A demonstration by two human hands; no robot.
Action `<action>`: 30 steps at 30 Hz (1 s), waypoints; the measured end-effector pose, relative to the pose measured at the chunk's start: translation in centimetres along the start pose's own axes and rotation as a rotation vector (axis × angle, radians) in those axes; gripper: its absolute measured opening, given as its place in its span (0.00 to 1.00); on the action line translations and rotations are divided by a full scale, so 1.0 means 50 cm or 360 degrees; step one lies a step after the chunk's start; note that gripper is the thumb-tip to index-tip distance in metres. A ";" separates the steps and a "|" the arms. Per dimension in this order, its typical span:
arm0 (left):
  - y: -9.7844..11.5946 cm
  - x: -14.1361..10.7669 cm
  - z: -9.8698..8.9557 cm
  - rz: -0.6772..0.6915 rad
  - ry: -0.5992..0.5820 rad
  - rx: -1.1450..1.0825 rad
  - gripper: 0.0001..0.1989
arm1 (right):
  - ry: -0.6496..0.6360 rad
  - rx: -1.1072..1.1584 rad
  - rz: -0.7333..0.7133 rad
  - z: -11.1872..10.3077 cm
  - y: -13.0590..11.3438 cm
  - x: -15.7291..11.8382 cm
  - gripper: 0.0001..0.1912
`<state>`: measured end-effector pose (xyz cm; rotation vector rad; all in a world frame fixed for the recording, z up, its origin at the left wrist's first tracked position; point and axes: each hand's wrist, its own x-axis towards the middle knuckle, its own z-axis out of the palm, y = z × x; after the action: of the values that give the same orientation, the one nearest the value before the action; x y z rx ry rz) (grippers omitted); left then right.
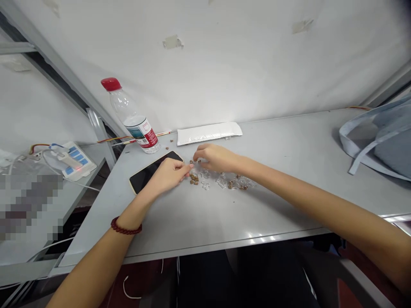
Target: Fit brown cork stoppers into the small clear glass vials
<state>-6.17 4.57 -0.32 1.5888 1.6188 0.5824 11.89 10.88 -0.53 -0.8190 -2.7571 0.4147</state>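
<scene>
My left hand (pixel 169 174) rests over the edge of a black-screened phone (pixel 146 173). Its thumb and index finger are pressed together, and whatever they may hold is too small to make out. Just right of it, my right hand (pixel 213 157) arches down with curved fingers and the thumb apart, close to small brown pieces on the table. A little cluster of brown chunks (pixel 194 179) lies below the fingertips. Clear plastic star-like pieces (pixel 205 185) and more clear pieces (pixel 221 180) spread to the right, mixed with brown chunks (pixel 243 187) partly under my right forearm.
A red-capped water bottle (pixel 138 124) stands at the back left. Against the wall lies a long white packet (pixel 208 133). A power strip (pixel 77 160) with cables sits on the neighbouring surface at left. A grey-blue bag (pixel 382 137) rests at the right of the table (pixel 308 171).
</scene>
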 end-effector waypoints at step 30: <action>-0.011 0.002 -0.015 0.0169 0.0375 0.0221 0.09 | 0.0377 0.0868 0.0214 0.039 0.022 0.029 0.05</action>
<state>-7.09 4.76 -0.31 1.7703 1.7876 0.7509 10.68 12.18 -2.49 -0.8397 -2.2129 0.9702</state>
